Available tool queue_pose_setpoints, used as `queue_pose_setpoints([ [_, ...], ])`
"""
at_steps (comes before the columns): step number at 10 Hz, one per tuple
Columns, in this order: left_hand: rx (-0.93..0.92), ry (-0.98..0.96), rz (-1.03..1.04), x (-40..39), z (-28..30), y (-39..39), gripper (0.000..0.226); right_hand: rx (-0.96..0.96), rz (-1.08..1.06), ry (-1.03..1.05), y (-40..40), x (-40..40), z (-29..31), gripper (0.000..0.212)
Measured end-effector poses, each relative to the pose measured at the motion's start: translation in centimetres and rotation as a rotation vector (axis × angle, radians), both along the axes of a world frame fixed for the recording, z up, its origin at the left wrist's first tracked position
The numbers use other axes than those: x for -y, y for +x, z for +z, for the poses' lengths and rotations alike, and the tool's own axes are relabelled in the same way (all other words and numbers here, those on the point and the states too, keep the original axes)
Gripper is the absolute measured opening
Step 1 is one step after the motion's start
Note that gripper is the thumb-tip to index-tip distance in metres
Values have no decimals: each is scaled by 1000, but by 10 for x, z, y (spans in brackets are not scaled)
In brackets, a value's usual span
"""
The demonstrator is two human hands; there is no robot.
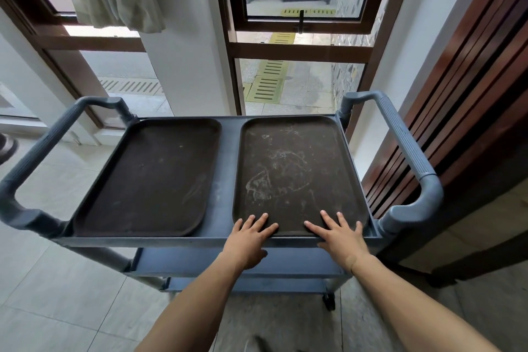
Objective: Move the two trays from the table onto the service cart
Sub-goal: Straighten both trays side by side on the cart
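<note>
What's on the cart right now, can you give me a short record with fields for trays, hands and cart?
cart: grey-blue service cart, handle at each end
left tray: dark tray flat on top shelf, untouched
right tray: dark scuffed tray beside it, apart
left hand: fingers spread flat on right tray's near edge
right hand: same, flat on that edge

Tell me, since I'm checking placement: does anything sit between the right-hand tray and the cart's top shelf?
Nothing visible does. The right tray lies flat on the cart's top shelf, beside the left tray, both hands spread on its near edge.
</note>
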State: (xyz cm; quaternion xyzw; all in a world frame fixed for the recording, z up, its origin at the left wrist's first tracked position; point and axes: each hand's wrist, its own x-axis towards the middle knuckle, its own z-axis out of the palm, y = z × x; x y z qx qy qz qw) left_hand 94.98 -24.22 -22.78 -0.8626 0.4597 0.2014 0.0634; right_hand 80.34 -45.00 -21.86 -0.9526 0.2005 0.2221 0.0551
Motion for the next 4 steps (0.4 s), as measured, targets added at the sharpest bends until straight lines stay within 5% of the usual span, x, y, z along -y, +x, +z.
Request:
queue_pose_setpoints([
  [4,-18,-69,14,-56,26,26,86,31,-159,110,17,-39,17,82],
])
